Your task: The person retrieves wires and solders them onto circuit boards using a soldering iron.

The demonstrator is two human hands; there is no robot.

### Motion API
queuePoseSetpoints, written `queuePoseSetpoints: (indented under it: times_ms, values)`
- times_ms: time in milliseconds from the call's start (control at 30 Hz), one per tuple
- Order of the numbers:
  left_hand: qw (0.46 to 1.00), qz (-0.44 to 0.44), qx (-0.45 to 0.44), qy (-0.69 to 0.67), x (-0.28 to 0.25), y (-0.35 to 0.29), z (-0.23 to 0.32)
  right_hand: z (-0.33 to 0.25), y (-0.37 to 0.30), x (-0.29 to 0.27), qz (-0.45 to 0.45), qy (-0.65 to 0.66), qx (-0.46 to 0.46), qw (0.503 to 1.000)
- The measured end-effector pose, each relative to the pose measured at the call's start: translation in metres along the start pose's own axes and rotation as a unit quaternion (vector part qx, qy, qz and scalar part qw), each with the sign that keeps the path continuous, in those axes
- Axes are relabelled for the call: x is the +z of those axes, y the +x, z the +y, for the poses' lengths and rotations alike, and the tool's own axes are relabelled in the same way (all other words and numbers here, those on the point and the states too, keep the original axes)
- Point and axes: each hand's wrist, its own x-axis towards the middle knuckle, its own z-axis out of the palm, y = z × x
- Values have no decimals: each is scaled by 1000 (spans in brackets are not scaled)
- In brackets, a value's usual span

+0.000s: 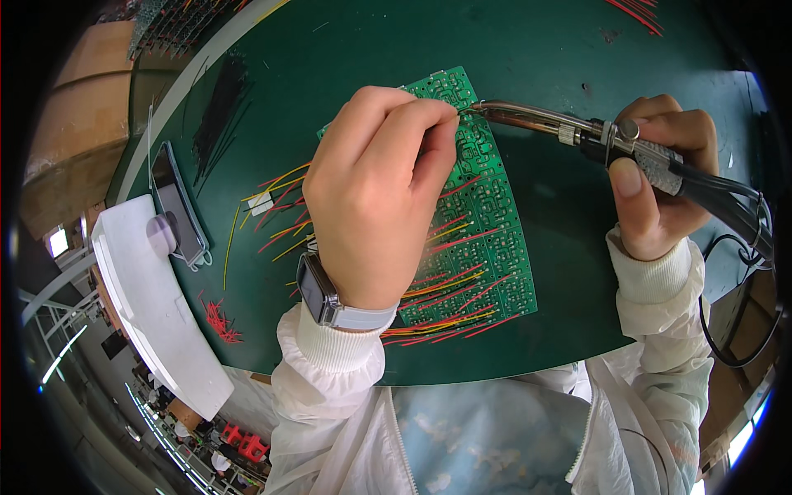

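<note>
A green circuit board (pixel 503 239) lies on the table under my left hand, with red and yellow wires (pixel 450 285) standing out from its lower rows. My left hand (pixel 375 190) is closed in a pinch over the board's upper part; whatever sits between thumb and forefinger is too small to make out. In my right hand (pixel 664 173) is a soldering iron (pixel 569 132) with a thin metal tube along its shaft. Its tip meets the board right beside my left fingertips. My left palm hides much of the board's left side.
Left of the board lie black wires (pixel 221 115), short red wires (pixel 220 320) and a phone (pixel 180 206). A white foam block (pixel 153 305) stands at the table's left edge. Red wires (pixel 637 15) lie at the far right. The iron's black cable (pixel 730 351) loops down at right.
</note>
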Motion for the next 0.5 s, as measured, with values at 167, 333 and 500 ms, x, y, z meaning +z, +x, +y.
queuePoseSetpoints:
  times_ms: [167,333,500]
  values:
    - [1000,0,2,1,1,-1,-1,3,-1,2,34,15,-5,999]
    - [1000,1,4,0,1,-1,1,5,-1,-2,66,46,0,997]
    - [1000,-8,15,23,-3,-1,2,3,-2,-2,76,88,19,993]
